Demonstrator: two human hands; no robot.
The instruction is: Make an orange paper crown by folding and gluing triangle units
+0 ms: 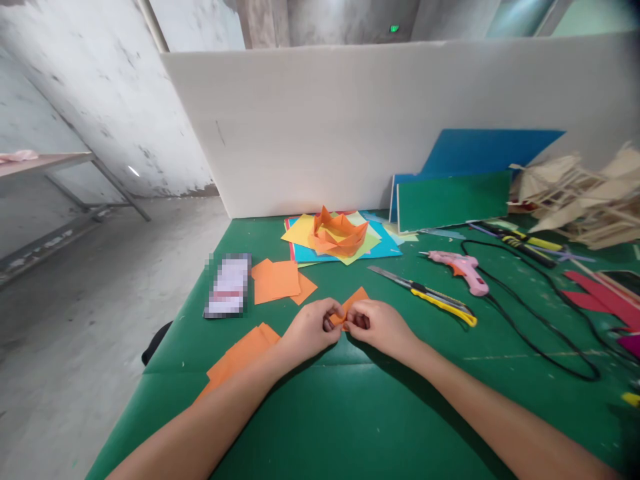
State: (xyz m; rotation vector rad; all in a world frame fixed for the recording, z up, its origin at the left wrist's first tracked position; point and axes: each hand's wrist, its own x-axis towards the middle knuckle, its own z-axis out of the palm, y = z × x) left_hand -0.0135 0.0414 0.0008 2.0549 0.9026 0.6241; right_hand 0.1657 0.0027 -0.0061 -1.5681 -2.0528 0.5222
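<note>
Near the middle of the green table, my left hand and my right hand meet over a small piece of orange paper. Fingers of both hands are closed in a pinch on it, and they cover most of its lower part. One pointed corner sticks out beyond my fingertips. Left of my hands lie square orange paper sheets. A further stack of orange sheets is partly under my left forearm. Behind my hands, a folded orange paper ring with points rests on coloured sheets.
A utility knife with its blade out lies right of my hands. Beyond it are a pink glue gun with a looping black cord, and pliers. A blurred phone-like item lies left. A white board stands behind.
</note>
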